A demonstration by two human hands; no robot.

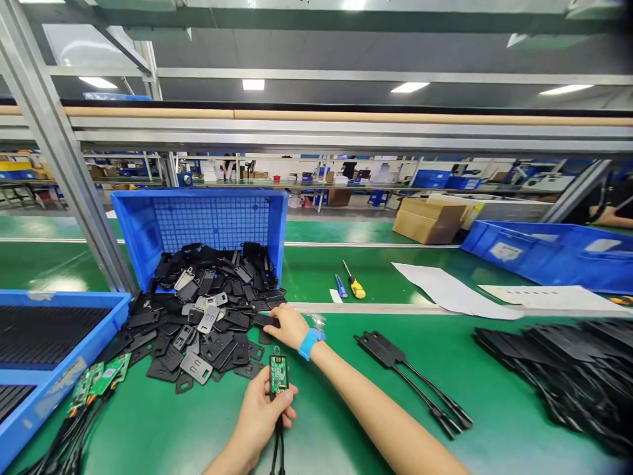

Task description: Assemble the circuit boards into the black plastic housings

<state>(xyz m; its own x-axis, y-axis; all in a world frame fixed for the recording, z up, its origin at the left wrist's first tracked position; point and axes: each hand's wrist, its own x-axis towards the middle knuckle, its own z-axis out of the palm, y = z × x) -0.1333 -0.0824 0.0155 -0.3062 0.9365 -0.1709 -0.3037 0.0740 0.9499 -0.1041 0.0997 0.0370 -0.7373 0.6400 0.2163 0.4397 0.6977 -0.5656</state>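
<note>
In my left hand [267,409] is a green circuit board [279,373] seated in a narrow black case, held upright between thumb and fingers. It has a small lit display near its top, and black cables [277,448] hang below it. My right hand [291,326], with a blue band on the wrist, reaches to the right edge of a heap of black plastic covers [217,346]. Its thumb and fingers are closed on one black plastic cover [266,321]. Some covers in the heap show their lighter grey side.
Behind the heap, a blue crate [283,231] lies tipped on its side. At left are a blue tray [69,369] and wired circuit boards [101,379]. Finished-looking cased units [383,348], a screwdriver [356,285], a blue cutter [341,285] and paper sheets [450,290] lie rightward.
</note>
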